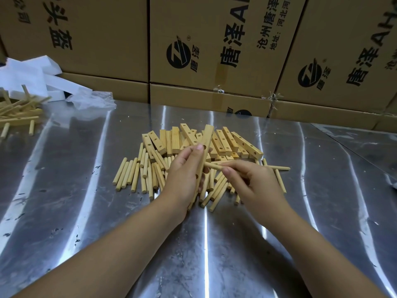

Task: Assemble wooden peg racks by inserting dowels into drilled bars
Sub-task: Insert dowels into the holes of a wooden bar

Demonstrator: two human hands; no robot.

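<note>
**Head view: a dowel meets the bar, not yet clearly seated**

Held up over the heap, the pale square-section wooden bar with round drilled holes stands steep. Its long axis goes from the low end, near the person, to the top end, which leans away and a little to the right. Its holed face looks to the right and toward the camera. The left hand grips it around the middle, with the fingers curled behind. The short, round, pale wooden dowel lies nearly level, across the axis of the bar. Its free end points left and meets the bar between two holes that can be seen. The right hand pinches the other end between thumb and fingertips. Whether the tip is already inside a hole I cannot tell.

I judge the step to be the insertion of a dowel into this bar. The next move calls for setting the tip square to a hole, then a straight push along the dowel's axis while the left hand braces the bar.

Under the hands, loose dowels and more drilled bars lie heaped on the shiny metal surface. At far left some assembled racks lie near white plastic bags. Brown printed cardboard boxes stand behind.
</note>
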